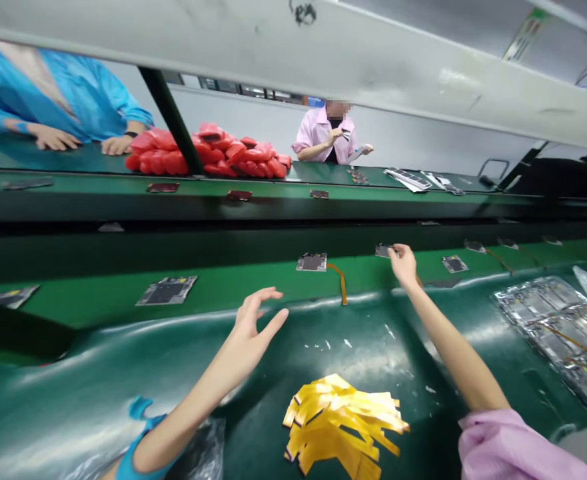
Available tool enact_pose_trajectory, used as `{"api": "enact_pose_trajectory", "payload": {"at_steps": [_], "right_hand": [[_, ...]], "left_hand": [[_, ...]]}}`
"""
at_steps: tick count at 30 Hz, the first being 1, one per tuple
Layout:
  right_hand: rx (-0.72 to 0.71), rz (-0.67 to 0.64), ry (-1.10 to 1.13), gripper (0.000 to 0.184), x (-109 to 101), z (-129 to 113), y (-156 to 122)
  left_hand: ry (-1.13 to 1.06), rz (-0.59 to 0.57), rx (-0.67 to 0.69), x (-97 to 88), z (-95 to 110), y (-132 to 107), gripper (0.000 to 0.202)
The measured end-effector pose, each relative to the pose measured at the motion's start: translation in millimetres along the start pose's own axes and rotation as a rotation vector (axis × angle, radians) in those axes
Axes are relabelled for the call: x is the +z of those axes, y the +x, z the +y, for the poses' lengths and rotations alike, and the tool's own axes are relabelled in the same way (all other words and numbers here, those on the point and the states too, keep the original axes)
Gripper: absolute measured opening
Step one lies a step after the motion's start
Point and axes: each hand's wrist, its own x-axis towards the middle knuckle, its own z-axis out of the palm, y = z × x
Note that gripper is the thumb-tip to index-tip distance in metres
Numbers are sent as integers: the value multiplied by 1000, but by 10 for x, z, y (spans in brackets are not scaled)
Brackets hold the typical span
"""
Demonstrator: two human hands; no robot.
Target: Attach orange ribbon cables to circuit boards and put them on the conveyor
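My right hand [404, 265] reaches out over the green conveyor belt [246, 283], its fingers pinched at the edge of a circuit board [383, 251]. A bit of orange ribbon shows beside that wrist. Fingers apart and holding nothing, my left hand [258, 321] hovers above the near edge of the belt. Beyond it lies another circuit board [312, 262] with an orange flex cable [344, 287] hanging toward me. A loose pile of yellow-orange flex cables [340, 420] rests on the green mat [253, 413] between my forearms.
Several boards lie along the belt, one board [167, 291] at left. A clear tray of boards [558, 327] stands at right. Red wrapped bundles [233, 157] sit on the far bench near two people. A white beam [253, 47] crosses overhead; a dark post [170, 120] stands beyond.
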Motion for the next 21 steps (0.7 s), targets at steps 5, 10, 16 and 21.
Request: {"api": "enact_pose_trajectory", "payload": {"at_steps": [5,10,16,21], "right_hand": [[234,295,-345,40,-930,646,519],[395,295,-516,40,-1251,1105,699],[507,224,-621,41,-1249,1279,956],[450,206,-657,49,-1396,1253,994]], "left_hand": [[0,-30,-28,38,-75,51,45],[4,-66,-36,69,-152,108,46],[9,-133,-59,47,-83,108,44],[-27,-146,-54,54,0,61,36]]}}
